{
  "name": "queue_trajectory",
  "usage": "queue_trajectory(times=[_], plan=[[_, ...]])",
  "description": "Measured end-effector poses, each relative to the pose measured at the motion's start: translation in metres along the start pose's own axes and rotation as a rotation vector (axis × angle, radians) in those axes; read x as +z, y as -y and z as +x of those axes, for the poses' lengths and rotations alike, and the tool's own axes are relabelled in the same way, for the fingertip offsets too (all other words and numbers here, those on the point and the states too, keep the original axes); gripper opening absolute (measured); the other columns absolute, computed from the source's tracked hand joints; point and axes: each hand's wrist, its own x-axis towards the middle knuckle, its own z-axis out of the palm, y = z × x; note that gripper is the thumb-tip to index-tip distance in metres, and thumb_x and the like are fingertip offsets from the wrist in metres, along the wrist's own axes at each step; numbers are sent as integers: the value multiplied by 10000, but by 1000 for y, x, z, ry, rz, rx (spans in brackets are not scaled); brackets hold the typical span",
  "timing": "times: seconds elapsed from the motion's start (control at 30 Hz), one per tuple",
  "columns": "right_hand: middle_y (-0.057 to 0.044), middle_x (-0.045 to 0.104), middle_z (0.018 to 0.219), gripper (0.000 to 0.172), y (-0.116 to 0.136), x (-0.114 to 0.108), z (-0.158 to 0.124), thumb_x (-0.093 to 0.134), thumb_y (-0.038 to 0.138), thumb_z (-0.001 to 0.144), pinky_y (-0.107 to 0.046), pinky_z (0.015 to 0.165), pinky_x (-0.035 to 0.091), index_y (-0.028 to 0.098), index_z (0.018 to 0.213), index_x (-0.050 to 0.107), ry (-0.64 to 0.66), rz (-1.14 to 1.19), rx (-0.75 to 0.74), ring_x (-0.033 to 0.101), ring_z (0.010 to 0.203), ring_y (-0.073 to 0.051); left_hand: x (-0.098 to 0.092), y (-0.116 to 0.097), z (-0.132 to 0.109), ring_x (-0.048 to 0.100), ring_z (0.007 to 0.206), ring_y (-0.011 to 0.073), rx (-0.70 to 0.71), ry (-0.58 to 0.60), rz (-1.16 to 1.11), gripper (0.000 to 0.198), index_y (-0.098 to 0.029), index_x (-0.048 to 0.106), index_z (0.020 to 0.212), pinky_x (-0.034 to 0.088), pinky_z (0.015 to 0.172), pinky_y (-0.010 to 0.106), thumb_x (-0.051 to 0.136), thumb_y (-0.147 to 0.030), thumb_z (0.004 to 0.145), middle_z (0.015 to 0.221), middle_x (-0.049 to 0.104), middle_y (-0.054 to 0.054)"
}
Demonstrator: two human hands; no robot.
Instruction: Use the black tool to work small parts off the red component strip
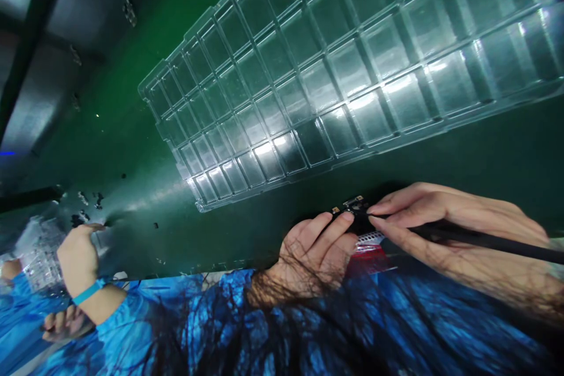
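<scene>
Small black part (359,211), near the green table's (238,229) front edge, is clamped by the left hand's (315,252) fingers — apparently to stop it shifting — while the right hand (436,211) pinches a dark tool (484,238) near its tip, likely for control. Beyond, a clear compartmented tray (268,153) leaves working room.

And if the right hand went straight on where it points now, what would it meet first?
Probably the black part just at its fingertips, then the left hand; whether the right hand touches the part, I cannot tell.
</scene>
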Motion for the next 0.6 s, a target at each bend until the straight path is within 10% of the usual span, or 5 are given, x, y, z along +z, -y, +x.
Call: queue_trajectory(times=[0.6], plan=[[39, 778, 872, 162, 0, 0, 2, 755, 193, 888, -197, 643, 651, 292, 791, 672, 8, -5, -53, 769, 705, -115, 6, -1, -2, 772, 1005, 170, 23, -28, 45, 252, -188, 714, 968, 611, 878, 297, 484, -204, 1069, 1164, 797, -1]])
